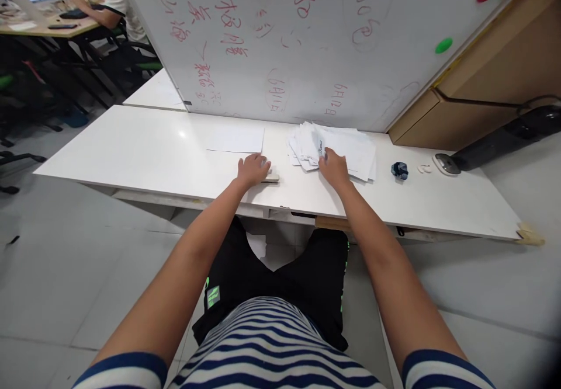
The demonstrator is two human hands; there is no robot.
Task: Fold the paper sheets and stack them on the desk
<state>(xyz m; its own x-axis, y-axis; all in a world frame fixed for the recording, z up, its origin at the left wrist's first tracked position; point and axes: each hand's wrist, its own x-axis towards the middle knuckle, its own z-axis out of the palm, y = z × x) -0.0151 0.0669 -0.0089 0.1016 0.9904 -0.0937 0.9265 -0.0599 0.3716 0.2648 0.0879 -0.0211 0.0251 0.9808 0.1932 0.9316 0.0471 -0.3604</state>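
Note:
My left hand (253,170) is on the white desk with its fingers curved over a small, flat, pale object (272,178). Most of that object is hidden under the palm, and I cannot make out its kind. On the right, my right hand (335,170) has its thumb and fingers closed at sheets of paper (313,141) on a loose, uneven pile. Some dark lettering shows beside its fingertips. More white sheets (359,149) of the pile spread out to the right of this hand. A single flat sheet (236,139) lies beyond my left hand.
A whiteboard (280,44) with red writing stands along the back of the desk (131,149). To the right are a small dark blue item (399,170), a small white piece (424,169), a black cylindrical device (504,138) and cardboard boxes (482,79). A person (118,9) sits at another table.

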